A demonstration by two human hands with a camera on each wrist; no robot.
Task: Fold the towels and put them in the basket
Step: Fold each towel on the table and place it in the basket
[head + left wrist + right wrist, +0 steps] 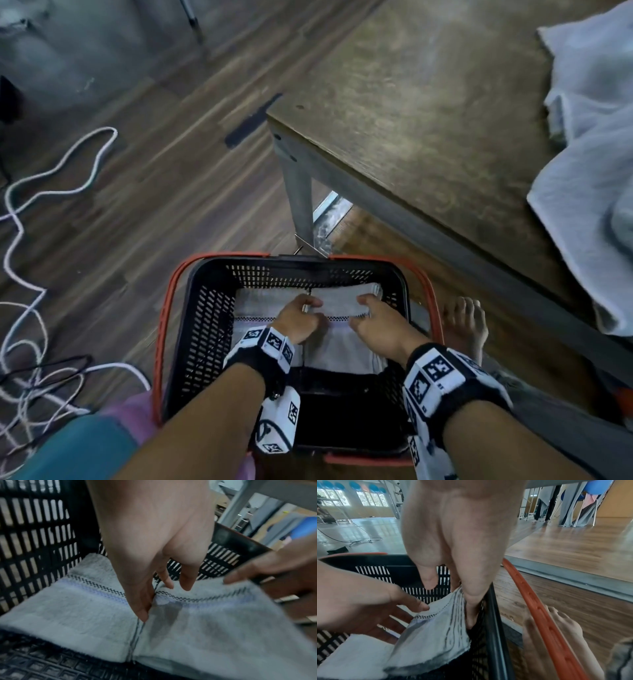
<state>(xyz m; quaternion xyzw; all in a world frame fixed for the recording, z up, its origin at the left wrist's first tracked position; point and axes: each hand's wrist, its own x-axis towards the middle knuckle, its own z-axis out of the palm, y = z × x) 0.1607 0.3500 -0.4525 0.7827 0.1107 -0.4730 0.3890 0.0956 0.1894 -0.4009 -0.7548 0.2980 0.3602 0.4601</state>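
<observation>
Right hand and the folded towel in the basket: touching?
Touching. The right wrist view shows the right hand with fingers wedged between the folded towel and the basket wall.

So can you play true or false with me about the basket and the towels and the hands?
1. Both hands are inside the basket. True: the left hand and right hand reach down onto the folded towels.
2. The basket is sitting on top of the table. False: it stands on the floor beside the table.
3. The basket is black with orange handles. True.
4. There are no more towels on the table. False: a crumpled towel pile lies on it.
5. The right hand holds the edge of a folded towel next to the basket wall. True: its fingers go down beside the towel.
</observation>
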